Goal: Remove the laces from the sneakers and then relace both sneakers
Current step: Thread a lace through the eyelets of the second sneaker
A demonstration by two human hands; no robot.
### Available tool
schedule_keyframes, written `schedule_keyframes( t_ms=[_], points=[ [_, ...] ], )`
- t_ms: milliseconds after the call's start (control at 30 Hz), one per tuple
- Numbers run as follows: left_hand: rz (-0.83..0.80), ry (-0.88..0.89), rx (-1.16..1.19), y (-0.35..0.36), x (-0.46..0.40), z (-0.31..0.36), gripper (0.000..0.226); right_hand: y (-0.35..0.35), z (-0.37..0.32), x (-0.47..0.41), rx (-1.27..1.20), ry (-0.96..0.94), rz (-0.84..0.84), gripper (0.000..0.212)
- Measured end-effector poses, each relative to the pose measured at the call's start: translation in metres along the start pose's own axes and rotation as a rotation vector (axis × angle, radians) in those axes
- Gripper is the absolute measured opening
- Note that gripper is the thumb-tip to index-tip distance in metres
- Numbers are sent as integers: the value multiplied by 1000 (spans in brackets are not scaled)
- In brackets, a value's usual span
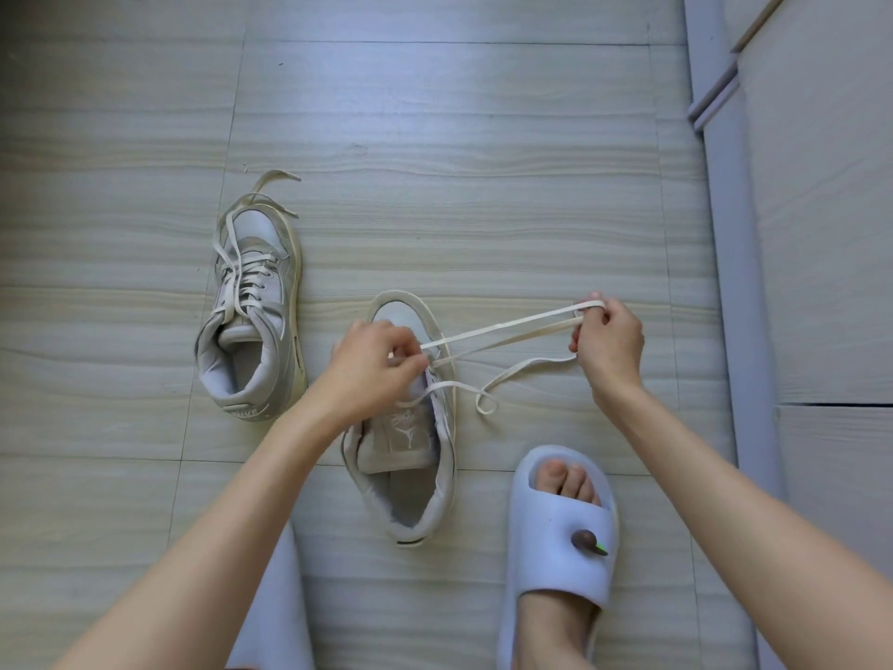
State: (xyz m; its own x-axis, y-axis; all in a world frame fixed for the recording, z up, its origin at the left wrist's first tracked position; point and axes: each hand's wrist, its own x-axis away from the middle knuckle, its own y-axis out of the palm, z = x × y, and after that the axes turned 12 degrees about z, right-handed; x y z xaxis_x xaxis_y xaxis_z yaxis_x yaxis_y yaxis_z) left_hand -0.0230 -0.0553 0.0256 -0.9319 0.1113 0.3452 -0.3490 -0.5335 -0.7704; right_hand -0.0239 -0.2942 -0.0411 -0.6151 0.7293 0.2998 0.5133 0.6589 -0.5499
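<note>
Pale greys and creams throughout

I see two grey-white sneakers [251, 311] [408, 427] with cream laces [502, 328], a lilac slipper [563, 539] at five o'clock bearing a brown-and-green charm [587, 542], on grey streaked wood-grain floor [435, 137].

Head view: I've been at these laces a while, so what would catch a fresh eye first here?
Probably the white lace stretched taut across the middle, from the left hand over the near sneaker to the right hand, which pinches its loop. Next, the other sneaker, still laced, on the floor to the left, and the pale slipper at lower right.
</note>
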Motion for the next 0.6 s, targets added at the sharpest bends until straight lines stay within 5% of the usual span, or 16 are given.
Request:
schedule_keyframes(
  t_ms=[233, 300, 400, 600],
  points=[
    [120, -163, 1027, -16, 26, 8, 19, 4, 4, 8, 33, 61, -116, 24],
    [236, -239, 794, -9, 20, 1, 19, 3, 5, 7, 27, 106, -155, 26],
    [195, -183, 204, 11, 11, -16, 13, 3, 5, 9, 29, 140, -183, 27],
    [79, 94, -167, 21, 3, -29, 22, 5, -1, 14, 11, 147, -224, 29]
  ],
)
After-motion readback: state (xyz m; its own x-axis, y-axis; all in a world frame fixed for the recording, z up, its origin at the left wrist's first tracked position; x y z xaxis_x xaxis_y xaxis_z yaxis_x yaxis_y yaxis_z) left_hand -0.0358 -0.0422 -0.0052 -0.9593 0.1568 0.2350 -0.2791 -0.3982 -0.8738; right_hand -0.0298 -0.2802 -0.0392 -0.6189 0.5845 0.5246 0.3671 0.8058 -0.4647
